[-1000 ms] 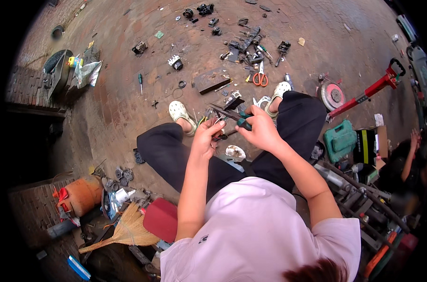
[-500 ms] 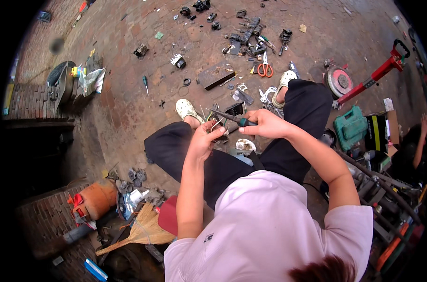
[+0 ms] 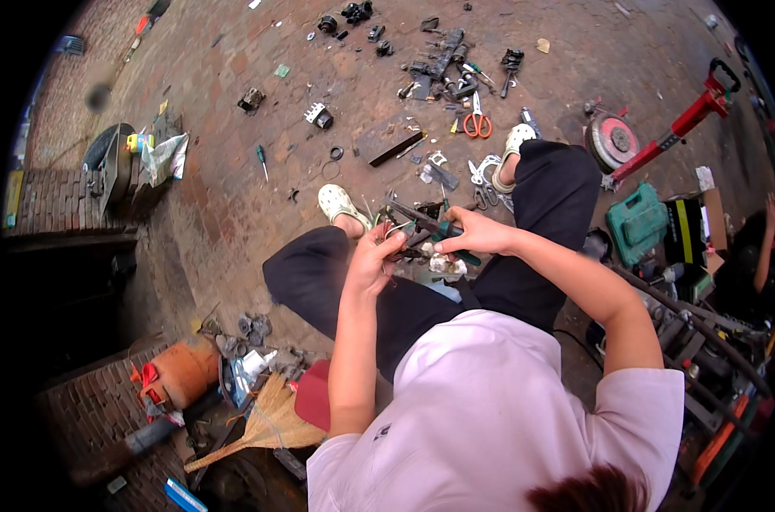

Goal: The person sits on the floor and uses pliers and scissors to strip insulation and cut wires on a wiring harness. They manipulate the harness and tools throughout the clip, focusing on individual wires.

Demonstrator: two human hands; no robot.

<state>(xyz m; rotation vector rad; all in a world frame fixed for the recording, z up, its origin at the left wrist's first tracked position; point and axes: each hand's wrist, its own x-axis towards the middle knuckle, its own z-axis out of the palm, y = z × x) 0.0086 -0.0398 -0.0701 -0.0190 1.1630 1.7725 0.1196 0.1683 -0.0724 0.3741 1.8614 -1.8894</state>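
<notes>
My right hand [image 3: 483, 232] is closed around long-nose pliers [image 3: 444, 229] with dark green handles, which stand spread apart. The jaws point to the left, over the work between my knees. My left hand [image 3: 375, 256] pinches thin wires [image 3: 392, 228], some white and some greenish, close beside the pliers. What the wires run into is partly hidden by my fingers. Whether the jaws touch a wire I cannot tell. Just below the pliers lies a whitish lump [image 3: 447, 265].
Orange-handled scissors [image 3: 477, 125], metal shears [image 3: 487, 175], a screwdriver [image 3: 262, 162] and a dark metal block [image 3: 392, 147] lie on the brick floor ahead. To the right are a red-handled tool [image 3: 673, 136] and a green case [image 3: 636, 224]. A straw broom [image 3: 268, 418] and orange gas cylinder [image 3: 182, 373] are at left.
The pliers' handles have spread apart in my right hand, which has shifted slightly down. My left hand keeps pinching the wires in nearly the same place.
</notes>
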